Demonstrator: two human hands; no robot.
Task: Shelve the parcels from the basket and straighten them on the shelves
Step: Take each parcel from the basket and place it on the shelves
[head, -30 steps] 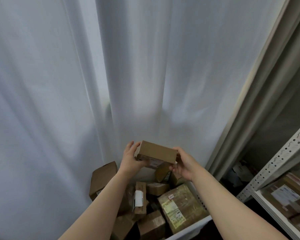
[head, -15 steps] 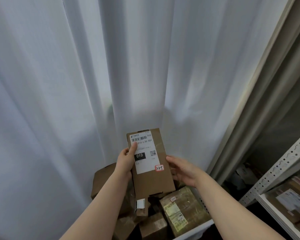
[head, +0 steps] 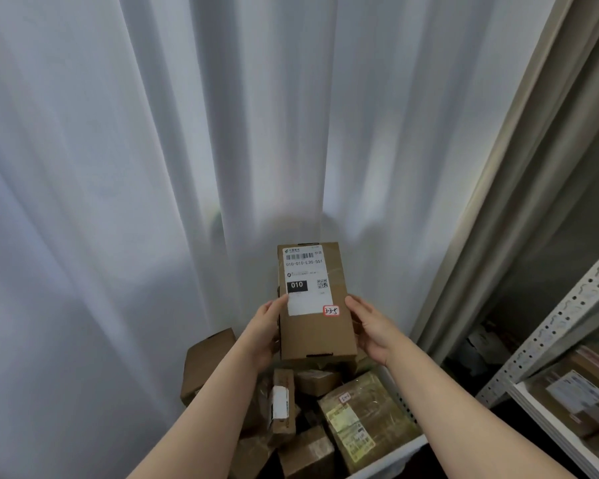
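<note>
Above the basket we hold one labelled parcel, left hand and right hand clamped on its sides. Many parcels remain unshelved; some already sit on the shelf at right.

Left hand and right hand grip a labelled parcel upright above the basket; curtain behind.

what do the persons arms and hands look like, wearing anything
Both forearms are bare as far as the picture shows: no sleeves, gloves, watch or bracelet. The left hand and right hand show no rings on the fingers that can be seen. Nails look short and unpainted, though they are small in view.
</note>
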